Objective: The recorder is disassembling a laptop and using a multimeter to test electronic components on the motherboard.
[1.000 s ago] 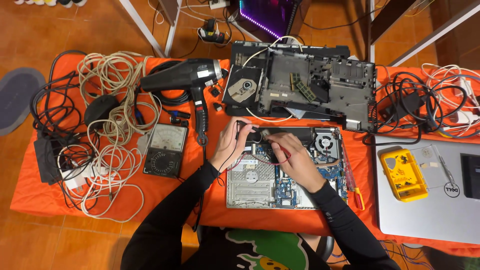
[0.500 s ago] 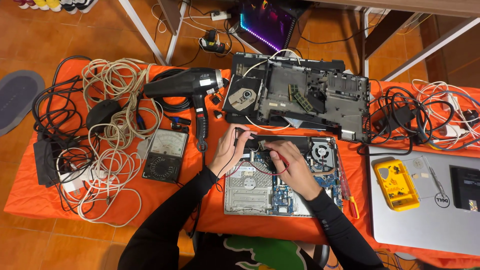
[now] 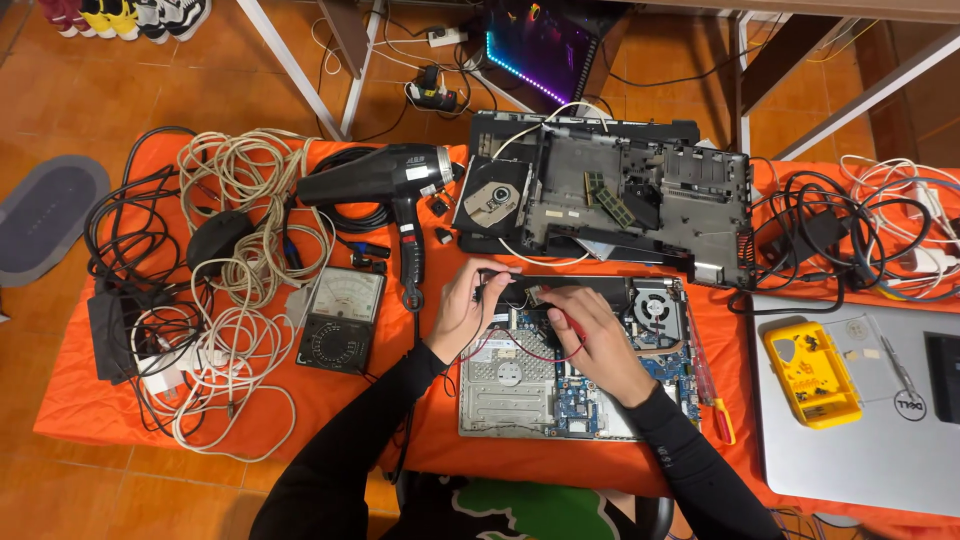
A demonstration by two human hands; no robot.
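Since a moment ago: both hands have slid a touch leftward along the top edge of the opened laptop; the yellow multimeter and silver laptop sit where they were.
Head view, left hand: the left hand (image 3: 468, 310) is curled, fingertips pinched on a black probe (image 3: 497, 274) at the upper left corner of the exposed laptop motherboard (image 3: 570, 360).
Head view, right hand: the right hand (image 3: 590, 330) lies palm-down over the board, fingers closed round what looks like a red probe; its tip is hidden under the fingers, so I cannot tell exactly where it touches.
Leads: thin red and black wires (image 3: 520, 345) loop from under both palms across the board's metal plate.
Key relation: the contact spot lies between the two hands, just beyond the fingertips, toward the far edge of the board; the black probe lies roughly left to right along that edge, and the left hand is the nearer one to it.
Fan: the cooling fan (image 3: 655, 303) sits just right of the right hand, apart from it.
Around: stripped laptop chassis (image 3: 640, 200) beyond the board, black hair dryer (image 3: 385, 180) and analogue meter (image 3: 340, 320) to the left, yellow multimeter (image 3: 810, 372) on a closed silver laptop (image 3: 860, 440) to the right, all on an orange cloth (image 3: 100, 400).
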